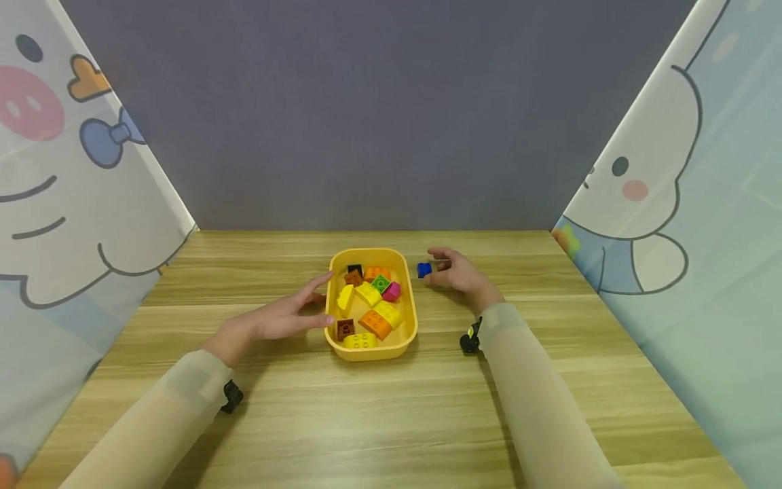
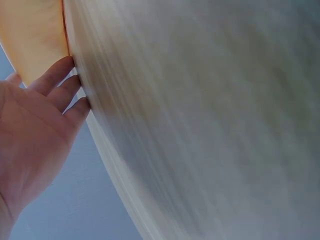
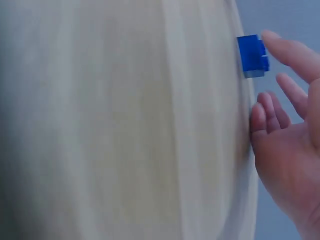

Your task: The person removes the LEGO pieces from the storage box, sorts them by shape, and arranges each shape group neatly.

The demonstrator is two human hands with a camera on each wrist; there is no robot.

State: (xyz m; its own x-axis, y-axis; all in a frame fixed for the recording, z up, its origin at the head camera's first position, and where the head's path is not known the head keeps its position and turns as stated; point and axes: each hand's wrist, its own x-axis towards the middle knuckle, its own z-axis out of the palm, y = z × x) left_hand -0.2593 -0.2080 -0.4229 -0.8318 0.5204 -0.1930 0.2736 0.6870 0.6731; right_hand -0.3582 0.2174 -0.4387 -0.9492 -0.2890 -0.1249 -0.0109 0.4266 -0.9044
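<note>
A yellow plastic basket [image 1: 413, 333] holds several toy building bricks, among them an orange brick [image 1: 375, 324], a green brick [image 1: 381, 283] and a magenta brick [image 1: 392, 292]. My left hand [image 1: 282, 316] is at the basket's left side, thumb and forefinger spread apart with their tips right at the rim. In the left wrist view its fingers lie fairly straight against the basket wall [image 2: 35, 30]. To the right of the basket a small blue brick [image 1: 424, 270] stands on the table. Close beside it is my right hand [image 1: 461, 274], thumb and fingers parted and holding nothing.
The basket and the blue brick stand on a wood-grain table [image 1: 318, 414]. A dark grey panel [image 1: 379, 115] rises along the far edge. Cartoon-printed sheets [image 1: 122, 217] flank the table on both sides. Each wrist wears a small black camera [image 1: 470, 338].
</note>
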